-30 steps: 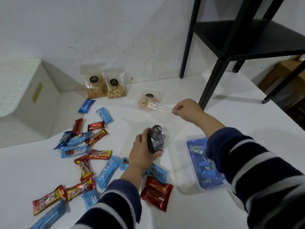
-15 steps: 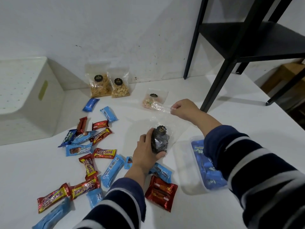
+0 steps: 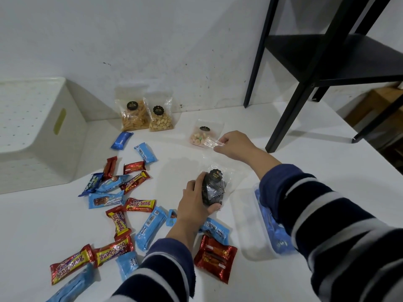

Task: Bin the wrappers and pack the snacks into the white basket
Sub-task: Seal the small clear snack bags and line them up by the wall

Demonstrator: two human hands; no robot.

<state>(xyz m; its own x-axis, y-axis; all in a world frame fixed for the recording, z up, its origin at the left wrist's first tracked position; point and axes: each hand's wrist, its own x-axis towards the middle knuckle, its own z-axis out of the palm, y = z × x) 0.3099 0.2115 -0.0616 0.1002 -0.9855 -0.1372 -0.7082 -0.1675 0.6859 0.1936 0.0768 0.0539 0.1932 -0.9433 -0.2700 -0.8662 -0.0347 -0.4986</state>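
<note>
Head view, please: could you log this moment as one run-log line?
left hand: grips black-striped snack bag | right hand: pinches clear wrapper | white basket: upside down

Legible text: "beng-beng" on the red bar wrapper (image 3: 140,204) at centre and on the red-yellow bar (image 3: 113,251); "Kalpa" on a dark blue wrapper (image 3: 91,184). Round black pouch labels are too small to read.

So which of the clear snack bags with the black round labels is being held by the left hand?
The bag of dark striped sweets, nearest the camera. The left hand grips its side; the stick, nut and pastel bags lie farther back, nearer the wall.
</note>
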